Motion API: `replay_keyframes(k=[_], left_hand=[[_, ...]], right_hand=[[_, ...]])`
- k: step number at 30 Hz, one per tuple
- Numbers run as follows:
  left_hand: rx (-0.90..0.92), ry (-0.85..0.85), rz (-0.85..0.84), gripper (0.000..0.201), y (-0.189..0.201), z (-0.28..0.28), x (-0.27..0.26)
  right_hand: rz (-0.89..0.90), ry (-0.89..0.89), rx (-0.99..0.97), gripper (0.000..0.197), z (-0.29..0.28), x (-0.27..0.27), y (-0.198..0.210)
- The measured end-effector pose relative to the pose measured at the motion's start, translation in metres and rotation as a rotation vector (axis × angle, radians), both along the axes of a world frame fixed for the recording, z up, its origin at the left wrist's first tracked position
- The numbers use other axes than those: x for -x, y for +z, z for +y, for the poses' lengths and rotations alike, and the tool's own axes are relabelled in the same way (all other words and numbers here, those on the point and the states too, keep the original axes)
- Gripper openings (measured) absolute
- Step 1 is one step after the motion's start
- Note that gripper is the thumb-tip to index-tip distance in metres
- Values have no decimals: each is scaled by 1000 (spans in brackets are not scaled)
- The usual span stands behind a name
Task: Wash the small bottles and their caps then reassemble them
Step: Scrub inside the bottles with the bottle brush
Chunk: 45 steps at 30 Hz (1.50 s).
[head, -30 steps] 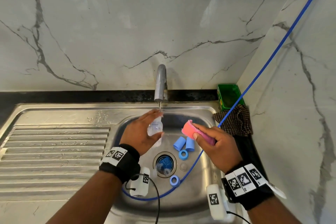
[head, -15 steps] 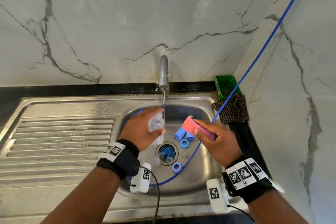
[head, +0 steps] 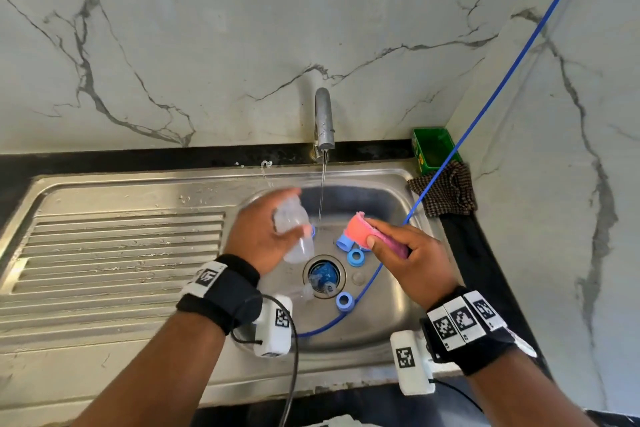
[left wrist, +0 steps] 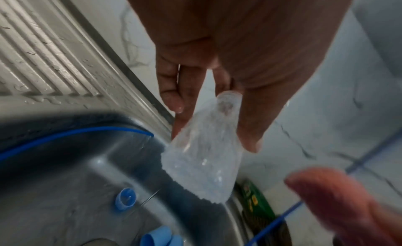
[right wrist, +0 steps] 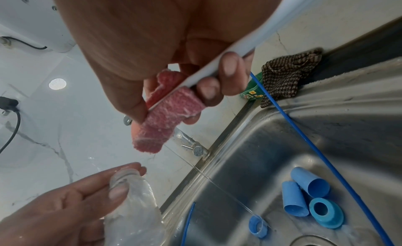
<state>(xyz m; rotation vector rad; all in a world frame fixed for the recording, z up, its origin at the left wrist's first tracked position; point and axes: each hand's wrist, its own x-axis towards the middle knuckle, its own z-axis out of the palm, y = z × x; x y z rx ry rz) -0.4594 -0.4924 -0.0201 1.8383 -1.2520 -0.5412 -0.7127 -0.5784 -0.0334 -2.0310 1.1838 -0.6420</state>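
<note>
My left hand [head: 294,210] grips a small clear uncapped bottle [head: 293,232], tilted and blurred, just left of the water stream [head: 322,191] over the sink bowl. In the left wrist view the bottle [left wrist: 204,155] sits between my thumb and fingers, water inside. My right hand [head: 375,232] pinches a folded pink sponge [head: 360,230] to the right of the stream, apart from the bottle. Several blue caps [head: 356,257] and cap rings [head: 345,302] lie on the sink floor, also seen as blue caps [right wrist: 309,182]. Another clear bottle [head: 304,293] lies by the drain [head: 323,276].
The tap [head: 323,118] runs at the back of the steel sink [head: 398,184]; a ribbed drainboard [head: 121,253] lies left. A blue cord [head: 485,104] crosses the bowl. A green box [head: 433,149] and a checked cloth [head: 446,191] sit at the back right corner.
My left hand has swung the bottle left, out from under the tap stream, and it now blurs with motion. The right hand keeps the sponge in about the same place.
</note>
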Motion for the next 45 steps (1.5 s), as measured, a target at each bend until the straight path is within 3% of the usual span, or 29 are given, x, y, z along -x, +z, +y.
replay_keyframes(k=[2, 6, 10, 14, 18, 19, 21, 23, 25, 27, 36, 45], left_hand=[[-38, -78, -86, 61, -8, 3, 2], [151, 222, 166, 57, -8, 3, -19], [-52, -69, 89, 59, -16, 7, -1], [149, 213, 268, 55, -14, 3, -18], [-74, -128, 153, 56, -15, 3, 4], [-64, -123, 143, 54, -16, 0, 5], [15, 71, 370, 41, -12, -7, -5], [-8, 311, 902, 26, 0, -15, -15], [-52, 364, 1369, 36, 7, -20, -17], [-79, 356, 1559, 43, 14, -20, -12], [-145, 354, 1690, 63, 15, -25, 5], [-136, 281, 1818, 64, 22, -24, 7]], right_hand=[[-7, 1, 3, 35, 3, -2, -1], [-18, -4, -2, 35, 4, -3, -6], [13, -12, 3, 34, 4, -5, -12], [21, -14, -3, 35, 1, -5, -12], [21, -12, -14, 33, -2, -5, -13], [16, -14, -20, 34, -3, -5, -13], [6, -16, -29, 34, -7, -3, -13], [4, -16, -27, 35, -9, -2, -12], [2, -22, -26, 34, -12, 1, -13], [-3, -27, -32, 34, -14, 4, -14], [35, -6, -26, 34, -17, 5, -9], [-5, -3, -39, 35, -17, 6, -16]])
